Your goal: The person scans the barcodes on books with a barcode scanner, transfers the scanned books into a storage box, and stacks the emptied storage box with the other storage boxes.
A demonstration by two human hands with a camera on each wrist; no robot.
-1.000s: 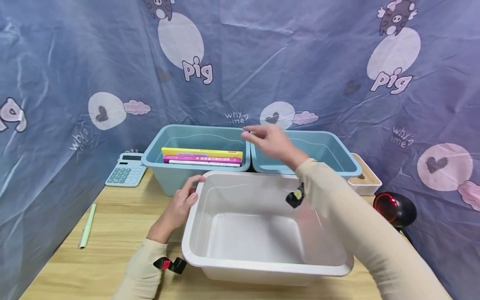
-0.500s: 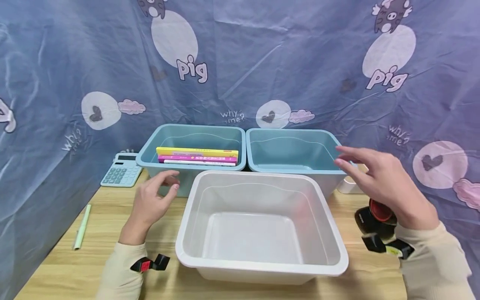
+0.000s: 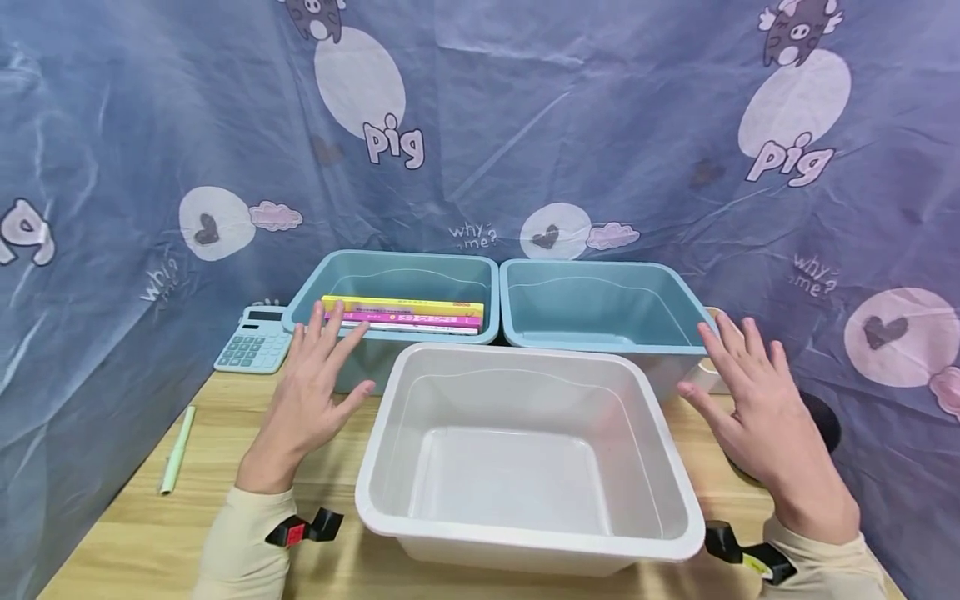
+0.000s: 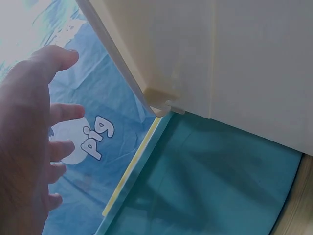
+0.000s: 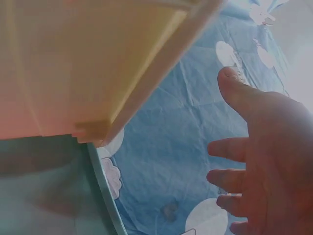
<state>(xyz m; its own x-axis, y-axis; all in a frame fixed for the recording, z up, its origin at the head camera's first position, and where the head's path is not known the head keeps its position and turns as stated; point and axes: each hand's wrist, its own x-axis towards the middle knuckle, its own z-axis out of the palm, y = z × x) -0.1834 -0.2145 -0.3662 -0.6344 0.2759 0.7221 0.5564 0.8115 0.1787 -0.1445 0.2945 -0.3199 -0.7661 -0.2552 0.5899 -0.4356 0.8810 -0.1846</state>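
Observation:
A white plastic bin [image 3: 525, 537] stands at the front of the table with nothing inside it. My left hand [image 3: 303, 400] hovers to its left, fingers spread and holding nothing. On the other side my right hand [image 3: 765, 417] is spread in the same way, also holding nothing. Both wrist views show the left hand [image 4: 29, 132] and the right hand [image 5: 274, 156] apart from the bin's walls. Behind it are two blue bins side by side. The left blue bin [image 3: 405, 260] contains several books [image 3: 420, 317], yellow, pink and white; the right blue bin [image 3: 600, 300] has a bare floor.
A light blue calculator [image 3: 253, 342] lies at the back left, and a pale green pen [image 3: 177, 450] lies nearer on the left. Beyond my right hand are a white holder [image 3: 705, 375] and a black rounded object [image 3: 823, 421]. A blue printed curtain [image 3: 480, 125] hangs behind.
My left hand has let go of the white bin's rim and moved left. The right hand has swung from above the blue bins to the right side, and its fingers have spread.

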